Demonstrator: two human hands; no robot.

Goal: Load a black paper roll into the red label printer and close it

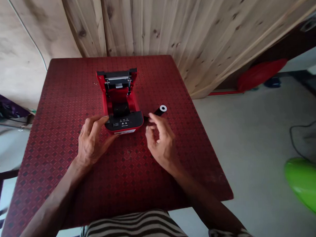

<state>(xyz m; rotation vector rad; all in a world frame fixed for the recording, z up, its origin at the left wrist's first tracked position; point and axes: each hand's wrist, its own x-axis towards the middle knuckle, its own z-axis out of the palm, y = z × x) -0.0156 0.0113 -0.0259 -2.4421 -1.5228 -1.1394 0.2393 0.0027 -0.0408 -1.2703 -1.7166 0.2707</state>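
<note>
A small red and black thermal printer stands on the table with its lid raised at the back. Inside its red bay lies something dark, perhaps a roll. My left hand grips the printer's front left corner, fingers at the black panel's edge and thumb low at the front. Off the right front corner hovers my right hand, fingers curved and apart, with nothing visible in it. Just beyond those fingers lies a black roll with a white ring-shaped end, partly hidden by them.
The red patterned table backs onto a wooden plank wall. A thin cable hangs at the left. On the floor to the right is a glossy green object, with a dark cord near it.
</note>
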